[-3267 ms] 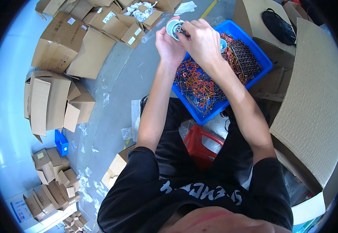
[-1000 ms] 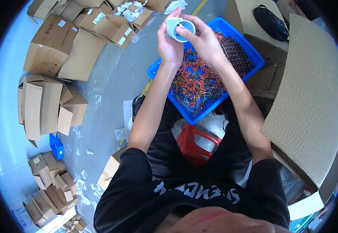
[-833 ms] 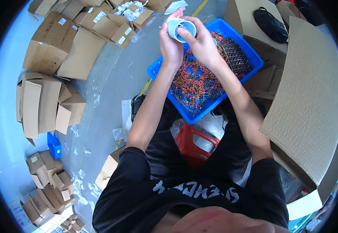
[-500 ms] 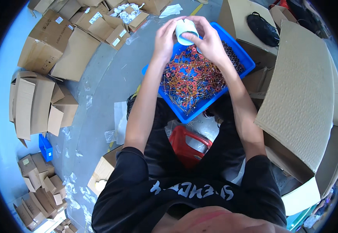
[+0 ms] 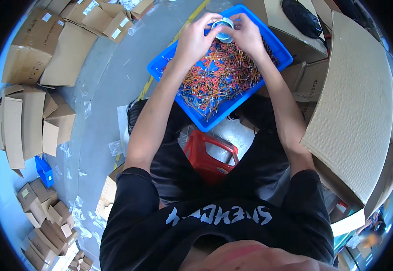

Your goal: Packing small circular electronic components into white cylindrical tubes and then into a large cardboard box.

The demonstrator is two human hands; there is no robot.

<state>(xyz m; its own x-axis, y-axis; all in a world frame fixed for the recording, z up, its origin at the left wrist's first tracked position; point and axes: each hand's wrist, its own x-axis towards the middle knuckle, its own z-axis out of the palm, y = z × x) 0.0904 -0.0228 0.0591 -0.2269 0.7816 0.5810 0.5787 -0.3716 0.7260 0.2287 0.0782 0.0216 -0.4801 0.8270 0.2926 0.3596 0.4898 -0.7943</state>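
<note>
Both hands hold a short, hollow white cylinder (image 5: 224, 30) above the far part of a blue plastic tray (image 5: 207, 125). Its round end faces up towards me; I cannot make out whether it is a cup or a ring. My left hand (image 5: 198, 37) grips the left side, its thumb reaching over the rim. On the other side, the fingers and thumb of my right hand (image 5: 247, 35) close round it. Below lies a tangle of thin orange wires with red ring-shaped pieces (image 5: 221, 74), mixed with small dark pieces.
A red plastic stool (image 5: 199, 158) stands between my legs. Large open cardboard boxes (image 5: 354, 99) crowd the right side, with a black shoe or bag (image 5: 301, 18) on one. More cartons (image 5: 29, 122) and a small blue bin (image 5: 44, 171) are at left. Plastic scraps litter the floor.
The white cylinder has tilted so its open end turns up towards me. My hands have shifted their grip around it. The whole view has shifted, with the tray appearing further up and left.
</note>
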